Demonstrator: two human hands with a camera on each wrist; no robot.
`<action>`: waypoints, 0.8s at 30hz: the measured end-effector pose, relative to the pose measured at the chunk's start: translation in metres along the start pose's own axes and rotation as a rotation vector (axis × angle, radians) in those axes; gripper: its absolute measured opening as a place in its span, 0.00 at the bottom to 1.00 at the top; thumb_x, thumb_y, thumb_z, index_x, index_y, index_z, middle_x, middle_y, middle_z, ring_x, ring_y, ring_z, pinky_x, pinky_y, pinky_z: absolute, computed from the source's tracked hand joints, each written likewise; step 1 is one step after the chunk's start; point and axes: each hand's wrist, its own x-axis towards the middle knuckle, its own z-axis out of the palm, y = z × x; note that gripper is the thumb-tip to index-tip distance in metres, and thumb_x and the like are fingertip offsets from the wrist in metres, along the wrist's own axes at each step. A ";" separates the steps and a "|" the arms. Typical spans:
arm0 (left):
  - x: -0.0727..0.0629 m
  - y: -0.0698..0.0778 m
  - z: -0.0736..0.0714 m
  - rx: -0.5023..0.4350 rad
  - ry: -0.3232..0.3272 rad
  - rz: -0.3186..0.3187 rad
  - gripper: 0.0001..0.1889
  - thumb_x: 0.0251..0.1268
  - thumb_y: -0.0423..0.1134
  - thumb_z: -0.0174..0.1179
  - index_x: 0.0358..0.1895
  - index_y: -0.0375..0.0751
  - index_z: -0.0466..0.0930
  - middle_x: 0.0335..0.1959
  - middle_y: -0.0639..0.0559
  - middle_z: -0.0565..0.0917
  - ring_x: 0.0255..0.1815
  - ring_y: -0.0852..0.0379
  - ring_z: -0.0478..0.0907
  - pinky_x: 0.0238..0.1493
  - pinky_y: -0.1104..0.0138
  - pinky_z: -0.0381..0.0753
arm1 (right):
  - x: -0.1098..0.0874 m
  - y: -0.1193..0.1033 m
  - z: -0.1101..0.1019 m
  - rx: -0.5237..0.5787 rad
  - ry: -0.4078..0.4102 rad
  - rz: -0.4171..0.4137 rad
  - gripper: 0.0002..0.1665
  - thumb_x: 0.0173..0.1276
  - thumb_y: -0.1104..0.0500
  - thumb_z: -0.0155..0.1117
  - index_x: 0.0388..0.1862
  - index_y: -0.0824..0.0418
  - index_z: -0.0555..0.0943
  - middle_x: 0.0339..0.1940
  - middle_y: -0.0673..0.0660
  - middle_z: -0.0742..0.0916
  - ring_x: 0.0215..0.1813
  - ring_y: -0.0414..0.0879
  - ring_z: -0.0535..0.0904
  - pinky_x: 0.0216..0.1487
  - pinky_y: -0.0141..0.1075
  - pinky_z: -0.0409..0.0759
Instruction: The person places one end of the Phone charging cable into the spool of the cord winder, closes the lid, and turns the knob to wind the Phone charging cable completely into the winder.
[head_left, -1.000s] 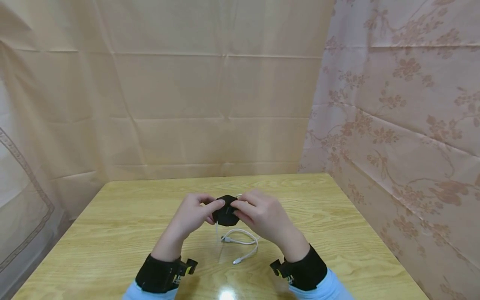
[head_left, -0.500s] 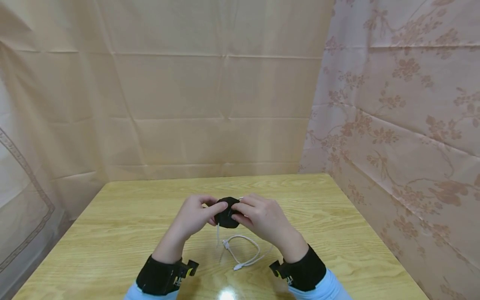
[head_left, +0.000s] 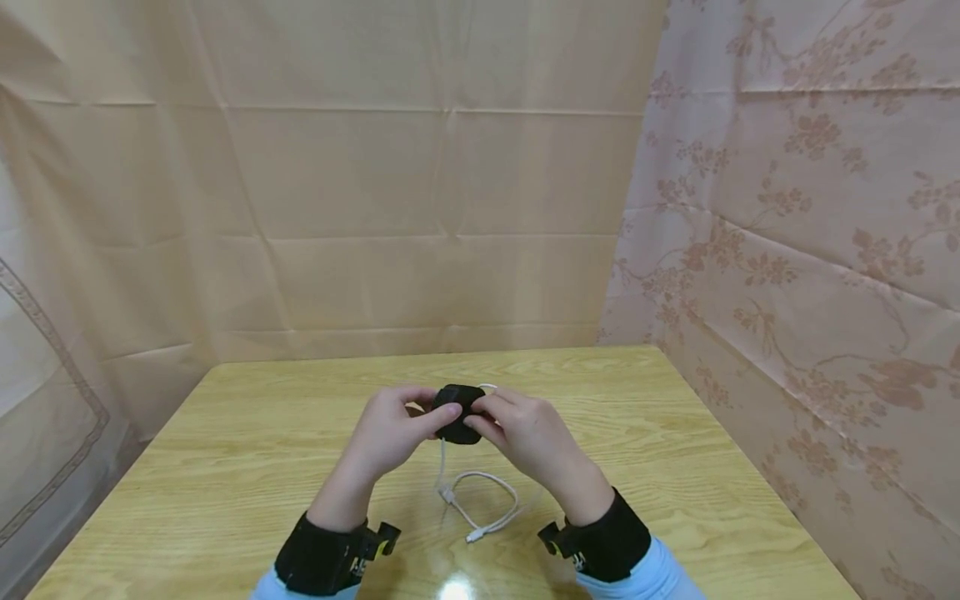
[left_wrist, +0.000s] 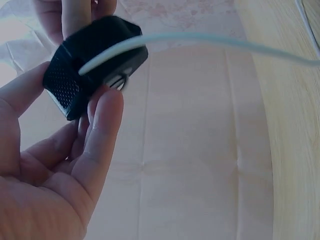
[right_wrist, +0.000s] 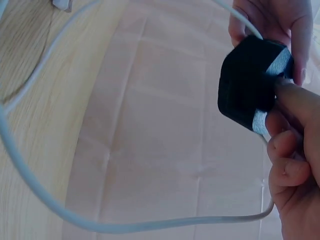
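A black block [head_left: 459, 396], blunt and angular with clipped corners, is held between two hands above the tabletop [head_left: 300, 467]. One side bears a dimpled or perforated panel [left_wrist: 65, 95], and a pale, smooth cable [head_left: 495, 477] hangs from the block and curls in a loose loop, a small white plug [head_left: 475, 535] resting on the wood-grained surface. The left hand [head_left: 393, 429] has its grip around the block, thumb across the face; the right hand [head_left: 525, 429] pinches the opposite edge, its fingertips apparently hiding part of the rim. Black wristbands [head_left: 318, 554] meet light blue sleeves [head_left: 645, 575]. Creased beige cloth [head_left: 375, 167] hangs behind, flower-patterned pinkish cloth [head_left: 787, 208] to the right.
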 end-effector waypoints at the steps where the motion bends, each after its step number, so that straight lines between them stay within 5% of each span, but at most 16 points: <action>1: 0.000 0.001 0.000 0.004 0.010 0.007 0.13 0.62 0.45 0.74 0.41 0.39 0.90 0.38 0.47 0.86 0.29 0.56 0.84 0.29 0.63 0.83 | 0.000 0.000 0.000 0.001 0.004 0.011 0.10 0.62 0.60 0.78 0.37 0.62 0.84 0.30 0.52 0.85 0.26 0.40 0.82 0.27 0.28 0.80; 16: -0.002 0.002 0.005 0.091 0.119 0.229 0.11 0.58 0.45 0.77 0.41 0.46 0.92 0.33 0.56 0.84 0.29 0.59 0.82 0.28 0.65 0.82 | 0.000 -0.004 0.010 0.036 0.066 0.122 0.06 0.68 0.64 0.72 0.32 0.62 0.83 0.27 0.52 0.83 0.25 0.40 0.78 0.26 0.28 0.78; 20: -0.002 0.002 0.009 0.091 0.136 0.285 0.11 0.57 0.44 0.78 0.41 0.46 0.92 0.33 0.56 0.83 0.29 0.60 0.81 0.28 0.65 0.82 | 0.001 -0.008 0.010 0.092 0.063 0.222 0.10 0.71 0.65 0.68 0.27 0.61 0.82 0.21 0.50 0.80 0.22 0.38 0.72 0.22 0.27 0.73; 24: -0.001 0.001 0.012 0.070 0.147 0.318 0.13 0.56 0.42 0.78 0.43 0.44 0.92 0.34 0.54 0.83 0.30 0.61 0.83 0.29 0.66 0.84 | 0.003 -0.010 0.009 0.263 0.058 0.390 0.16 0.74 0.66 0.63 0.23 0.60 0.81 0.16 0.45 0.74 0.17 0.34 0.65 0.17 0.28 0.66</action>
